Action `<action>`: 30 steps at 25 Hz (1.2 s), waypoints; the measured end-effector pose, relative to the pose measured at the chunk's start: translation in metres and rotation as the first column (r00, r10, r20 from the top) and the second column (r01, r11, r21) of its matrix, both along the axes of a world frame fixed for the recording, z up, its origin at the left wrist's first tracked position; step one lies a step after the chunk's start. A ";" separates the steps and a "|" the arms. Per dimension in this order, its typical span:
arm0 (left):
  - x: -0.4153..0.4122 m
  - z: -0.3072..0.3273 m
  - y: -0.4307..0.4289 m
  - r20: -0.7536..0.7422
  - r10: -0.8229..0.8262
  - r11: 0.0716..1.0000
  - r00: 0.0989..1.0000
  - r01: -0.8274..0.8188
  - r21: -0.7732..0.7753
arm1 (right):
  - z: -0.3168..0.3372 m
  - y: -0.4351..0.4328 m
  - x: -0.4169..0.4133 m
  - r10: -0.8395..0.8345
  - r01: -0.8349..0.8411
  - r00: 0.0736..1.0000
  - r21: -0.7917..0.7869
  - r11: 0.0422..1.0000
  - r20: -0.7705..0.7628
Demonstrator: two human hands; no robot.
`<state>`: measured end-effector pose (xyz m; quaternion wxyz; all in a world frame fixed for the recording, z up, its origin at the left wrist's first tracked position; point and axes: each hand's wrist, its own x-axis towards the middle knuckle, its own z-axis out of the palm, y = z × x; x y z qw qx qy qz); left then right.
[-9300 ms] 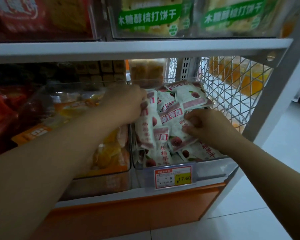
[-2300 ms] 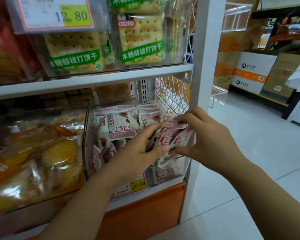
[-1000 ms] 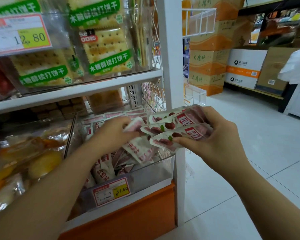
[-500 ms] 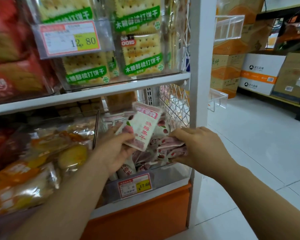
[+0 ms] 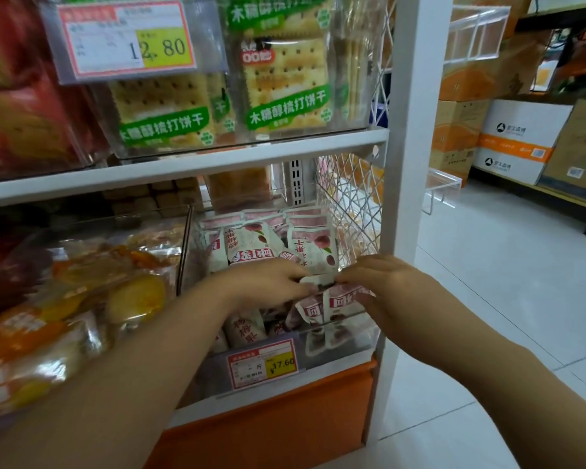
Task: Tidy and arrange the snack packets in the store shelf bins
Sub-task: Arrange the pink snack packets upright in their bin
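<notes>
Head view: I see left hand [image 5: 266, 282], right hand [image 5: 389, 287] both pinching packets [image 5: 344, 301] above bin [image 5: 352, 350]. Risk: loose bundle slips, spills out over front.

Dim and flat beneath the shelves, brighter out to the right over the pale glossy tiled floor [image 5: 508, 299], with a soft sheen there and no hard-edged shadows. Deep shade under the white metal shelf board [image 5: 183, 174], darkest toward its left end and back. Streaks of glare across the crinkled orange-and-clear cellophane bags [image 5: 82, 299] and the clear plastic bin front [image 5: 352, 346]. Sharpest around the white-and-pink plastic snack packets [image 5: 251, 245] and the yellow-and-red paper price tag [image 5: 263, 363]. Murky and smeared on the red packets [image 5: 21, 123] at the left edge. Bowed by the wide lens along the white metal upright post [image 5: 408, 164]. Soft and stretched at both lower corners.
</notes>
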<state>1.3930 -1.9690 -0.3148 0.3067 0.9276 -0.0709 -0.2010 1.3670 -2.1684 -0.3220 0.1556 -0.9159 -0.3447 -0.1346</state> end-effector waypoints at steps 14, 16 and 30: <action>0.010 0.015 0.011 0.201 0.092 0.995 0.975 -0.084 -0.049 | -0.007 -0.001 -0.002 0.014 -0.023 0.996 -0.098 0.995 -0.093; 0.000 0.004 0.010 0.221 0.189 0.969 0.957 -0.146 -0.198 | -0.008 -0.001 -0.001 0.006 -0.012 0.998 -0.111 0.994 -0.056; 0.012 -0.029 0.009 0.116 -0.159 0.984 0.981 0.148 0.094 | -0.016 0.004 -0.002 -0.107 0.108 0.993 0.021 0.994 -0.051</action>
